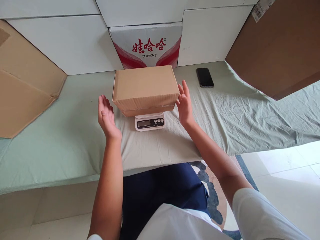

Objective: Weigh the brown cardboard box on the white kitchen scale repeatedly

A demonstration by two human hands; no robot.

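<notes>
A plain brown cardboard box (146, 85) rests on a small white digital scale (150, 122), covering its weighing plate. The scale's front panel, with a grey display and several buttons, shows below the box; I can make out no digits. My left hand (106, 115) is raised to the left of the box, apart from it, fingers stretched out and palm facing it. Close by the box's right side is my right hand (184, 105), fingers extended. Whether its fingertips touch the cardboard I cannot tell.
A black smartphone (205, 77) lies on the green cloth (75, 133) at the right. Behind stands a white and red carton (147, 46) between white boxes (207, 36). Large brown cardboard pieces flank the surface at left (27, 80) and right (282, 50).
</notes>
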